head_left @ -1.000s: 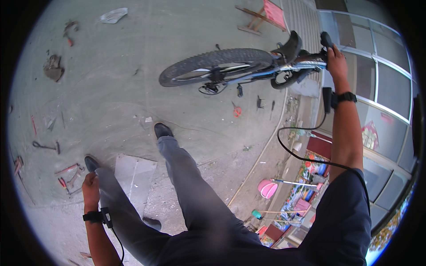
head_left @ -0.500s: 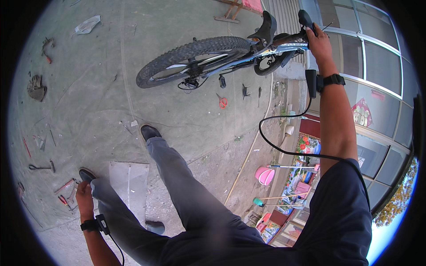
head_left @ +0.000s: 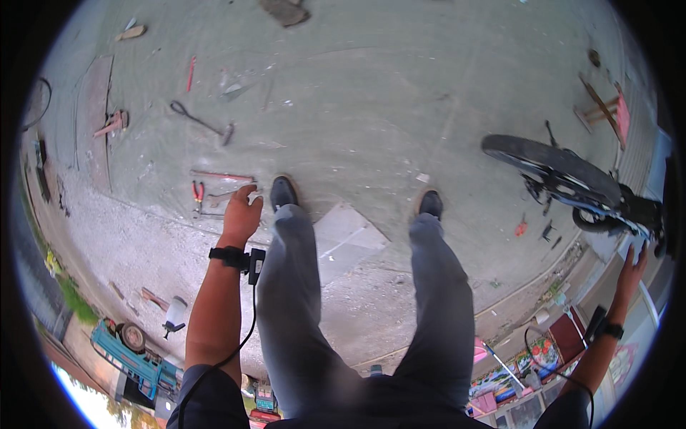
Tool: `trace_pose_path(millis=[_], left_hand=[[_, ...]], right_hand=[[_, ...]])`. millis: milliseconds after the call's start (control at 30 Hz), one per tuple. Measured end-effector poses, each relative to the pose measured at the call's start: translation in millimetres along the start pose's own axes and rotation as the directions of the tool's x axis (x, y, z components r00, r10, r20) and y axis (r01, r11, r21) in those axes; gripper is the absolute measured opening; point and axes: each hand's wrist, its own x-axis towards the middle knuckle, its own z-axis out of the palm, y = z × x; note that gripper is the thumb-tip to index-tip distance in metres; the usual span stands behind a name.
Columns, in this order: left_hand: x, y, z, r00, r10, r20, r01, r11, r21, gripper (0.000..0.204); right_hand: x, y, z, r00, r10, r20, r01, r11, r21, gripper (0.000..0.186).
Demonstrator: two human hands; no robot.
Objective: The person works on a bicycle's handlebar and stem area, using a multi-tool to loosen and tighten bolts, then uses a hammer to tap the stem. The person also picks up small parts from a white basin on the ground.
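My left hand reaches out over the ground beside my left shoe, fingers apart and holding nothing. Close to it lie red-handled pliers, a long red-handled tool and a grey metal tool, partly covered by the hand. Off to the right a bicycle stands with its knobby tire toward the middle. My right hand is beside the bicycle's handlebar end with its fingers stretched out; whether the fingertips touch the bicycle is hard to see.
A hammer-like tool, a red pipe wrench and a red rod lie farther left. Orange scissors rest near the bicycle. A flat grey sheet lies between my feet. A blue vehicle stands at lower left.
The view has swung left, so the bicycle now appears at the far right. My right hand has come off the handlebar grip. My left hand has moved out beside the pliers.
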Motion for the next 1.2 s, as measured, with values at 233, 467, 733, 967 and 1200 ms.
trace_pose_path(millis=[233,467,733,967,1200], left_hand=[[91.4,-83.1,-11.8,0.997,0.025,-0.071,-0.013,0.986,0.165,0.060],[193.8,-92.5,-10.6,0.998,0.041,-0.040,-0.023,0.922,0.385,0.061],[243.0,-80.6,-3.5,0.998,-0.050,0.025,0.023,0.766,0.642,0.050],[242.4,-89.7,6.8,0.975,0.224,-0.005,-0.178,0.789,0.588,0.028],[156.6,9.9,37.5,0.847,0.517,-0.126,-0.482,0.845,0.230,0.015]], right_hand=[[-136.8,-140.5,32.2,0.809,0.125,0.575,-0.347,0.890,0.294,0.053],[-202.0,-252.4,69.9,0.516,0.100,0.851,-0.563,0.788,0.248,0.048],[-190.0,-343.0,88.7,0.480,-0.081,0.874,-0.620,0.673,0.403,0.043],[-184.5,-366.7,89.3,0.449,-0.109,0.887,-0.643,0.649,0.406,0.046],[-170.3,-397.2,81.4,0.474,-0.203,0.857,-0.647,0.580,0.495,0.048]])
